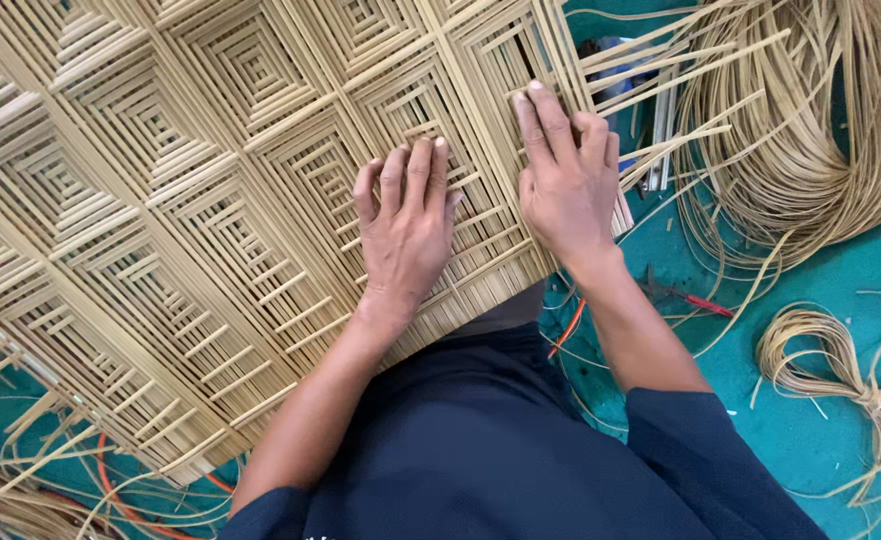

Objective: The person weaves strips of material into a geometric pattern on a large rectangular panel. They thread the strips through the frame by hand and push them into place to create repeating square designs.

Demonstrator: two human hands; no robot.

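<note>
The woven cane mat (190,200), pale straw strips forming nested diamond squares, lay under both hands. The left hand (405,235) pressed flat, fingers spread open; the right hand (565,180), just beside it, rested open near the mat's frayed edge.

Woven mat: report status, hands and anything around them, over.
Left hand and right hand flat on woven mat, fingers spread, gripping nothing. Loose cane strips at right edge. Red-handled tool on teal floor, apart from both hands.
</note>
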